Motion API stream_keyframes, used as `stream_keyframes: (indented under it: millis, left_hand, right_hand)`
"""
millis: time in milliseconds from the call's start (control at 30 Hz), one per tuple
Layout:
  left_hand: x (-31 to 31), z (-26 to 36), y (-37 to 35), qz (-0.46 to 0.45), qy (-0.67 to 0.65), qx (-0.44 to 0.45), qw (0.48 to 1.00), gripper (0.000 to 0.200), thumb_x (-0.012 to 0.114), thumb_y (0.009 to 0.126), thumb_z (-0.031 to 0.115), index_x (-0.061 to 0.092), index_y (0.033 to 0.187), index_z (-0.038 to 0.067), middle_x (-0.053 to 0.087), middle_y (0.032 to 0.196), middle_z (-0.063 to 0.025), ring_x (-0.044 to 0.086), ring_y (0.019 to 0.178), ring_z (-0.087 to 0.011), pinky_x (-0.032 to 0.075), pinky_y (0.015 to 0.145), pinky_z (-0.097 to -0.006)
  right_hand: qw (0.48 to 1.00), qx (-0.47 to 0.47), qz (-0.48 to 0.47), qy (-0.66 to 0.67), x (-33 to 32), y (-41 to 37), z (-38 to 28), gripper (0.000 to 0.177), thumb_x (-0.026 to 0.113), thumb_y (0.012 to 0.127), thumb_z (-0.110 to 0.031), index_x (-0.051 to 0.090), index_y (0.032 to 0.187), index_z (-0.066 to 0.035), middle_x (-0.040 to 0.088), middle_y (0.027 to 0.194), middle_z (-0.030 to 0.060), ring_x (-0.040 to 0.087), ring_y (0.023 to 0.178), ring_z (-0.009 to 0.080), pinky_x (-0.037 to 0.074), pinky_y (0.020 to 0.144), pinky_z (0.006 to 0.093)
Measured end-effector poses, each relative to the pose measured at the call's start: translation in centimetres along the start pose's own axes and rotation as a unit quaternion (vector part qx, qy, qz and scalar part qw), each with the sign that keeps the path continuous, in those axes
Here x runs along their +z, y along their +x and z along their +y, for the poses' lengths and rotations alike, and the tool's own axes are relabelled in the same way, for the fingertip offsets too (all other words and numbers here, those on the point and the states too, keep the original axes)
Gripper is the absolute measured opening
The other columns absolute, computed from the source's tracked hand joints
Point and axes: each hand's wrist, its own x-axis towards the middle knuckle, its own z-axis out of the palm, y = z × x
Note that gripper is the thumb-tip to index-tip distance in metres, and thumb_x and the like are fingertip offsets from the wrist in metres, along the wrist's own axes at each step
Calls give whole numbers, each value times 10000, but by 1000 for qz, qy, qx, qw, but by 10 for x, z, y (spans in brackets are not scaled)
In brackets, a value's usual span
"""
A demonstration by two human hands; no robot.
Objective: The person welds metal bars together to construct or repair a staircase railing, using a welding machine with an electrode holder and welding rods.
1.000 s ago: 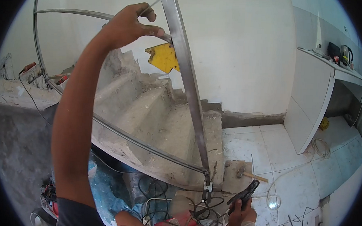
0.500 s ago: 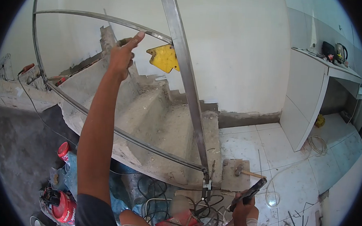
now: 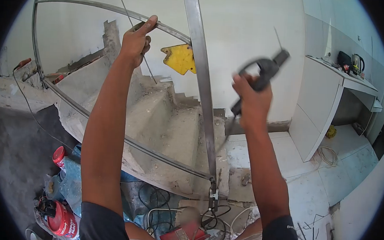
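My left hand [image 3: 136, 43] is raised at the upper metal rail [image 3: 172, 32], its thumb overlapping the bar and its fingers curled. A thin welding rod [image 3: 124, 5] passes through that hand, slanting down towards the steps. Close by, a yellow welding magnet [image 3: 180, 59] sits in the corner between the rail and the upright steel post [image 3: 198, 59]. My right hand [image 3: 254, 99], right of the post, is closed around a black welding electrode holder [image 3: 268, 72], blurred by motion. A thin electrode [image 3: 278, 37] points up from its tip, and its cable hangs below.
Bare concrete steps [image 3: 157, 118] rise behind the lower rail [image 3: 155, 156]. A clamp [image 3: 214, 195] grips the post's foot, near tangled cables and a red box [image 3: 185, 235]. A hammer [image 3: 245, 179] lies on the floor; red paint buckets [image 3: 63, 222] stand left, a white counter [image 3: 319, 100] right.
My right hand has swung up from low beside my knee to right of the post, bringing the electrode holder. My left hand stays at the rail; the rod in it now shows more fully.
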Motion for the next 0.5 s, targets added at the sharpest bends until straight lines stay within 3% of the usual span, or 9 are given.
stream_keyframes:
  millis: [100,267,333,400,500]
  left_hand:
    - [0,5,4,-12,-2,-10,1000,425,770,926,359,651,1169,31,695,1135,-40,312,532,-28,230,437,-195]
    - [2,8,1,-32,-10,-5,999,387,735,954,359,707,1094,0,700,974,-20,320,527,-39,264,437,-216]
    - [0,6,3,-39,-6,-6,999,387,736,954,360,710,1088,-1,685,920,-9,317,522,-40,260,435,-217]
    - [-2,3,2,-42,-2,-11,999,387,736,953,362,714,1082,-2,669,866,1,313,517,-40,256,434,-218]
    - [0,-1,0,-52,-3,1,999,403,740,949,371,710,1080,-8,620,779,23,307,506,-39,257,433,-219]
  right_hand:
    - [997,-48,-61,-19,55,39,7,412,873,777,-87,565,1035,2,613,984,66,639,847,152,526,805,291]
    - [994,-34,-105,6,105,59,16,429,877,764,-84,559,1032,23,619,963,84,641,832,156,530,774,296]
    - [990,-56,-113,-71,113,60,19,409,870,764,-78,544,997,6,616,924,89,644,796,159,540,711,293]
    - [988,-54,-127,-62,114,56,23,394,863,767,-71,534,978,-20,609,881,81,641,745,160,541,647,290]
    - [989,-48,-127,-65,116,52,26,406,852,742,-146,549,967,3,598,825,78,592,698,159,500,641,307]
